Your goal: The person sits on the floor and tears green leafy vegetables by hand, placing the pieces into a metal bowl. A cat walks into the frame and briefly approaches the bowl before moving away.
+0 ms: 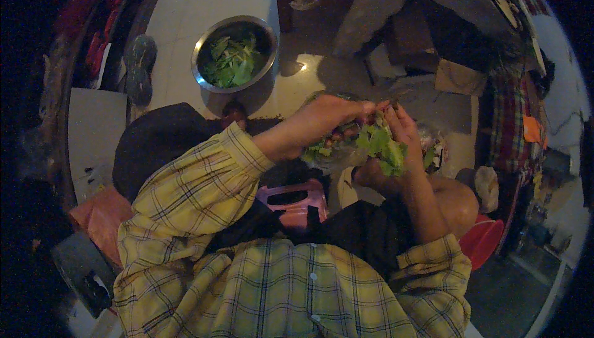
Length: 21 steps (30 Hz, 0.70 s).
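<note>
My left hand and my right hand meet at the middle right, fingertips pinched together at the top of a bunch of leafy greens. The leaves hang down between the hands, against the right palm. Under my left hand lie more greens with small reddish round things, partly hidden, by what looks like clear plastic. A steel bowl of green leaves stands on the floor at the upper left.
A pink plastic stool is between my legs. A red plastic container stands at the lower right, a cardboard box at the upper right. A clear plastic bag lies right of my right hand.
</note>
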{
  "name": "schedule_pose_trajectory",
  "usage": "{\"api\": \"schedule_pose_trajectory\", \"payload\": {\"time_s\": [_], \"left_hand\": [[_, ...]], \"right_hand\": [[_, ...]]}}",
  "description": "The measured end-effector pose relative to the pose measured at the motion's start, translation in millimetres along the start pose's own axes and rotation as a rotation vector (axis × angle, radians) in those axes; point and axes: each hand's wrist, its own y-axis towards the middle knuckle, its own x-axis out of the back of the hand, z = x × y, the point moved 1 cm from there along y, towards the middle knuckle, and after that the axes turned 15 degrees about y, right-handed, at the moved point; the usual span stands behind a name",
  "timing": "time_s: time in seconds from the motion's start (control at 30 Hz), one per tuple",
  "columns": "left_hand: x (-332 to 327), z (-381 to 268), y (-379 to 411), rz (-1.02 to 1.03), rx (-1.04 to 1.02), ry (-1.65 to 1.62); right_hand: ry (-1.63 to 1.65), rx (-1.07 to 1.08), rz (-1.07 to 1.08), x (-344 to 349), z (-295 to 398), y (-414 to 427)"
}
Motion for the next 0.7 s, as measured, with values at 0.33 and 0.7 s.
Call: {"api": "schedule_pose_trajectory", "payload": {"time_s": [0.33,0.7], "left_hand": [[-2.7,22.3,3.3,-0.056,-0.343,0.283],[7.9,18.0,6.7,-0.222,-0.519,0.742]], "right_hand": [[-0.181,0.004,-0.001,-6.6,3.3,-3.3],[0.702,-0.464,0.193,18.4,-15.8,-1.7]]}}
